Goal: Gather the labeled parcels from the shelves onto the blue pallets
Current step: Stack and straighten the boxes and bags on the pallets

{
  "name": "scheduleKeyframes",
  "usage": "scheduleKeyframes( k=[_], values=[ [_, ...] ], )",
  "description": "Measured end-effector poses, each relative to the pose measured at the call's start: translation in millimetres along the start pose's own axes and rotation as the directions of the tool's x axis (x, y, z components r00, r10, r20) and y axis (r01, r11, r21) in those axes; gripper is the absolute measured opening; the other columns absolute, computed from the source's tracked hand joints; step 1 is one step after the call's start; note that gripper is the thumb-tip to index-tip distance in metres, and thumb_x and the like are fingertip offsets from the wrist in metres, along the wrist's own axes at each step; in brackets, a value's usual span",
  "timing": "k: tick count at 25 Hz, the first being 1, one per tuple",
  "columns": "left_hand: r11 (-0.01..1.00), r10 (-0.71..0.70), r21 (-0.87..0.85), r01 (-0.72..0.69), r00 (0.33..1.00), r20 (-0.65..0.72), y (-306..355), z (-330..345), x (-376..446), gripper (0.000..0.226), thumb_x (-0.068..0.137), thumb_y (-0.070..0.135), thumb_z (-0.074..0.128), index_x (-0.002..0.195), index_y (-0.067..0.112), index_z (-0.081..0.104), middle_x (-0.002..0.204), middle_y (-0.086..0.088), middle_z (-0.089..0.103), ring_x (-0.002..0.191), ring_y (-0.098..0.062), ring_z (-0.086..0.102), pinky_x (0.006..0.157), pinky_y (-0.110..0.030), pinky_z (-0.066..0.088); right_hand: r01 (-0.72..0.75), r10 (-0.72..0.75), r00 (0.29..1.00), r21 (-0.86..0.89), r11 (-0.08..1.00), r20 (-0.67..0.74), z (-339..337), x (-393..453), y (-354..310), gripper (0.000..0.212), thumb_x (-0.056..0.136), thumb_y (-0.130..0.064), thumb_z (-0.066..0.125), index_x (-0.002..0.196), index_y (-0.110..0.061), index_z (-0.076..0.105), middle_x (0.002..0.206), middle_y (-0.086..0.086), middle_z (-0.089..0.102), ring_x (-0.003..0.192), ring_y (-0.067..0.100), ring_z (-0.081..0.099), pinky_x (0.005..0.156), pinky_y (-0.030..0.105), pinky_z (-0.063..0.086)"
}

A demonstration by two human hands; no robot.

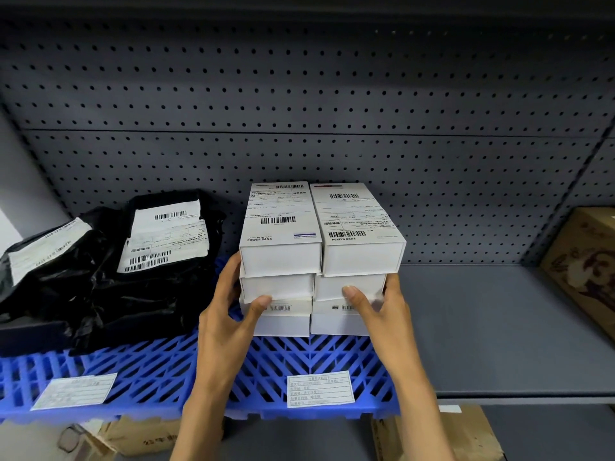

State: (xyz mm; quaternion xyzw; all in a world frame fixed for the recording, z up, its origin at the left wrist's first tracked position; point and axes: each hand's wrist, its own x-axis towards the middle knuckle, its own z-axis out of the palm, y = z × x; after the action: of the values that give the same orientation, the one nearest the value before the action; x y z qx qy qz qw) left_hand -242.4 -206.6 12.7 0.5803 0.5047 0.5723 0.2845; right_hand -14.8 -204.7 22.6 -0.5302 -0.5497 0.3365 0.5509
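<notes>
1. On the blue pallet (pixel 159 371), which lies along the grey shelf (pixel 499 327), stands a stack of white boxes (pixel 319 261), two columns side by side, three high, shipping labels on top.
2. Left hand (pixel 229 311) clasps the stack's left flank, thumb across the front of the middle box; right hand (pixel 382 307) mirrors it on the right flank. Both grip the boxes.
3. Beside the stack, black bags (pixel 109 271) with labels rest on the same pallet.
4. Step, as I judge it: setting or squaring the stack on the pallet.
5. Next move calls for pressing both columns flush, then loosening both hands evenly so the upper boxes do not slide.
</notes>
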Motion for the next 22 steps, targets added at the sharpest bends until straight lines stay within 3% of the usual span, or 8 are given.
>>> scheduleKeyframes(
  k=[3,8,10,13,15,18,20,22],
  values=[
    [0.999,-0.033,0.026,0.033,0.999,0.027,-0.4,-3.9,3.8,0.076,0.083,0.040,0.070,0.151,0.048,0.037,0.122,0.054,0.053,0.121,0.025,0.049,0.105,-0.026,0.049,-0.002,0.002,1.000,-0.010,1.000,-0.009,1.5,-0.4,0.7,0.060,0.084,-0.049,0.070,0.137,-0.042,0.042,0.125,-0.023,0.065,0.110,0.001,0.064,0.098,0.025,0.051],
    [0.997,-0.065,0.046,0.062,0.995,0.071,0.1,-11.5,8.7,0.080,0.082,0.044,0.069,0.153,0.048,0.033,0.128,0.049,0.050,0.127,0.014,0.050,0.112,-0.042,0.048,-0.001,0.001,1.000,-0.022,1.000,-0.020,5.0,-1.8,-2.6,0.052,0.086,-0.047,0.071,0.119,-0.063,0.035,0.120,-0.031,0.063,0.105,-0.007,0.063,0.088,0.015,0.047],
    [0.997,-0.065,0.039,0.061,0.993,0.094,0.7,-12.8,9.6,0.081,0.084,0.043,0.068,0.155,0.046,0.031,0.131,0.049,0.049,0.126,0.018,0.049,0.112,-0.045,0.048,0.004,-0.005,1.000,-0.030,1.000,-0.014,3.8,-1.3,-3.2,0.053,0.086,-0.045,0.073,0.120,-0.063,0.035,0.120,-0.029,0.064,0.103,-0.005,0.064,0.090,0.019,0.049],
    [0.999,-0.048,0.014,0.047,0.989,0.137,6.2,-12.2,9.8,0.085,0.084,0.045,0.069,0.156,0.048,0.025,0.144,0.038,0.047,0.136,0.007,0.047,0.113,-0.050,0.047,0.024,-0.024,1.000,-0.037,0.999,0.002,-0.3,-1.2,-7.1,0.067,0.083,-0.051,0.072,0.139,-0.052,0.036,0.129,-0.023,0.063,0.113,0.000,0.061,0.101,0.029,0.049],
    [1.000,-0.003,-0.020,0.006,0.988,0.152,14.0,-11.1,8.8,0.083,0.089,0.049,0.069,0.156,0.052,0.021,0.155,0.031,0.041,0.144,0.000,0.041,0.117,-0.051,0.042,0.050,-0.050,0.999,0.001,0.999,-0.009,-2.5,-1.3,-14.9,0.083,0.084,-0.053,0.067,0.154,-0.042,0.024,0.144,-0.022,0.054,0.130,0.000,0.052,0.112,0.032,0.042],
    [0.995,0.078,-0.080,-0.066,0.986,0.150,30.2,-6.0,9.9,0.072,0.101,0.049,0.058,0.160,0.048,0.016,0.160,0.030,0.034,0.149,0.001,0.033,0.123,-0.048,0.033,0.114,-0.112,0.993,0.093,0.989,-0.025,-4.1,1.2,-28.7,0.072,0.096,-0.049,0.050,0.157,-0.048,0.012,0.157,-0.033,0.032,0.143,-0.012,0.030,0.120,0.029,0.026],
    [0.989,0.112,-0.109,-0.098,0.986,0.122,38.2,0.3,9.8,0.062,0.107,0.035,0.049,0.162,0.039,0.020,0.155,0.032,0.040,0.145,0.007,0.037,0.123,-0.041,0.033,0.138,-0.134,0.990,0.107,0.985,-0.047,-4.9,2.9,-33.1,0.060,0.102,-0.045,0.042,0.156,-0.048,0.016,0.154,-0.037,0.033,0.140,-0.018,0.030,0.118,0.027,0.024],
    [0.986,0.124,-0.122,-0.114,0.990,0.072,42.5,6.2,8.8,0.057,0.108,0.028,0.044,0.161,0.033,0.025,0.152,0.031,0.046,0.142,0.008,0.041,0.122,-0.036,0.035,0.164,-0.158,0.985,0.102,0.981,-0.062,-4.8,5.1,-33.0,0.052,0.107,-0.037,0.038,0.157,-0.042,0.023,0.153,-0.028,0.042,0.141,-0.009,0.037,0.120,0.031,0.028]
  ],
)
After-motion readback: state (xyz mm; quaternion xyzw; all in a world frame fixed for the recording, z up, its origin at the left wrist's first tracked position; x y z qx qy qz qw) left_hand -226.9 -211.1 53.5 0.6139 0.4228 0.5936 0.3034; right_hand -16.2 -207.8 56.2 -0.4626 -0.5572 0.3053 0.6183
